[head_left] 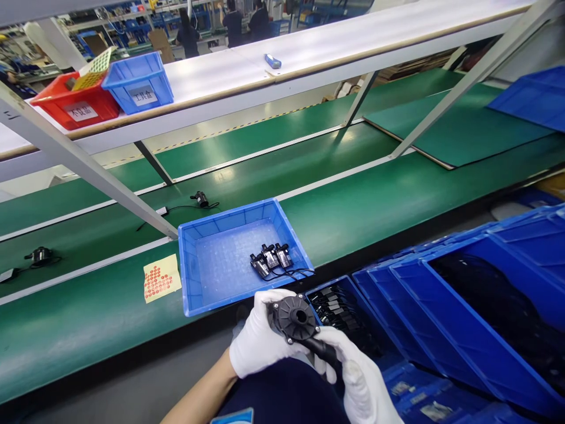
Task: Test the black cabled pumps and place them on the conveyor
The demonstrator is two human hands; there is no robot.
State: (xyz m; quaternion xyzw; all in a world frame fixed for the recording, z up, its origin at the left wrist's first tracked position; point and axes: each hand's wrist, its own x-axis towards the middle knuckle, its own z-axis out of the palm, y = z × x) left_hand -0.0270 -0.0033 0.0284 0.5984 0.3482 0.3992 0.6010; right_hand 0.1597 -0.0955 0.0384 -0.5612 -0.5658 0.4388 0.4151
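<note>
Both my hands wear white gloves and hold one black round pump close to my body. My left hand wraps round its left side. My right hand grips its lower right side, by the outlet tube. Just beyond, a shallow blue bin stands on the green bench, with several small black pumps and their cables at its right side. Left of the bin lies a yellow sheet with red round stickers.
Stacked blue crates fill the right side. Black pumps with cables lie on the green belt. Slanted white posts carry a shelf with a red bin and a blue bin. People stand far behind.
</note>
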